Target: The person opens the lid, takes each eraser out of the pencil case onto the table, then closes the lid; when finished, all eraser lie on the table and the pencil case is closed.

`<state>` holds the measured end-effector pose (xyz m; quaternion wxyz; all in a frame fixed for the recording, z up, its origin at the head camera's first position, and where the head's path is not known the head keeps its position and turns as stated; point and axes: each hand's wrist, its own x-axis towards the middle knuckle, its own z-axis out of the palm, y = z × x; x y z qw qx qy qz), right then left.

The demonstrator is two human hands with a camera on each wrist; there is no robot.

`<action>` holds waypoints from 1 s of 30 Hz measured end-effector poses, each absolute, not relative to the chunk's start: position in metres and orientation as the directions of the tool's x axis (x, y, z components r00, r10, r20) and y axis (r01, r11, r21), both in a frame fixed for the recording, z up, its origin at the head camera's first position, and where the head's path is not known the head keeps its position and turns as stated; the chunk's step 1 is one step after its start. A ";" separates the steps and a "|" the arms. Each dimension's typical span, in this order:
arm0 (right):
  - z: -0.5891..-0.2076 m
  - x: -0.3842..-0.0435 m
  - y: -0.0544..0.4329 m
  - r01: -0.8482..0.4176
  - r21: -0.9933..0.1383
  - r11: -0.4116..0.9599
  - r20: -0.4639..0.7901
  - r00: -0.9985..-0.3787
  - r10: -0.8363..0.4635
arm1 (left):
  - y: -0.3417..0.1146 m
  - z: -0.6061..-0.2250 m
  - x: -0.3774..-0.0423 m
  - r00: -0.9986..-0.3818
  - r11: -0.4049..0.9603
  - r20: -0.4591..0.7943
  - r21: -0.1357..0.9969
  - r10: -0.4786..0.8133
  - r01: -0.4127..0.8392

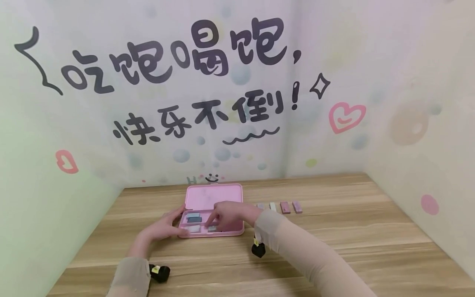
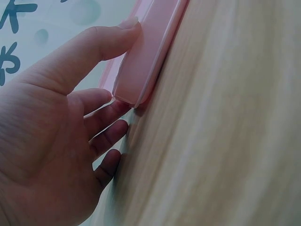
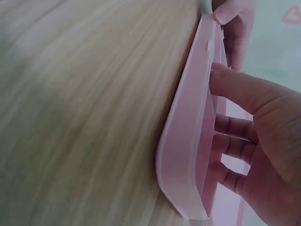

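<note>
A pink case (image 1: 233, 232) with divided compartments lies on the table, its lid (image 1: 219, 196) raised at the back. My left hand (image 1: 162, 227) grips its left end, the thumb over the front corner and the fingers around the side. Over the inside of the case is my right hand (image 1: 227, 213), index finger (image 1: 210, 218) stretched down and the other fingers bent. Close below that hand lies a grey-green block (image 1: 212, 228) in the front compartment. A white block (image 1: 193, 228) sits to its left. The back compartment holds a light blue block (image 1: 193, 215) and a dark blue-grey block (image 1: 194, 220).
Right of the case, a row of several small blocks lies on the wooden table (image 1: 334, 222): a greyish one (image 1: 260, 206), a white one (image 1: 272, 206), a dark pink one (image 1: 285, 207) and a mauve one (image 1: 297, 207). Behind the table hangs a printed cloth (image 1: 311, 156).
</note>
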<state>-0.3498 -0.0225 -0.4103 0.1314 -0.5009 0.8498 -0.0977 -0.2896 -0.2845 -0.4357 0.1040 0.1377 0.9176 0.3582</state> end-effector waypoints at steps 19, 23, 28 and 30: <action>-0.416 -0.349 -0.018 -0.767 -0.412 0.492 -0.073 -0.510 -0.857 | -0.284 -0.438 -0.291 -0.946 0.717 -0.097 0.678 0.309 0.164; -0.416 -0.349 -0.014 -0.742 -0.474 0.474 -0.052 -0.513 -0.857 | -0.284 -0.436 -0.290 -0.945 0.714 -0.097 0.680 0.312 0.167; -0.417 -0.351 -0.010 -0.723 -0.543 0.428 -0.010 -0.504 -0.864 | -0.284 -0.436 -0.290 -0.943 0.711 -0.098 0.683 0.318 0.169; -0.418 -0.351 -0.009 -0.711 -0.565 0.418 0.000 -0.507 -0.862 | -0.284 -0.436 -0.290 -0.944 0.712 -0.104 0.683 0.313 0.161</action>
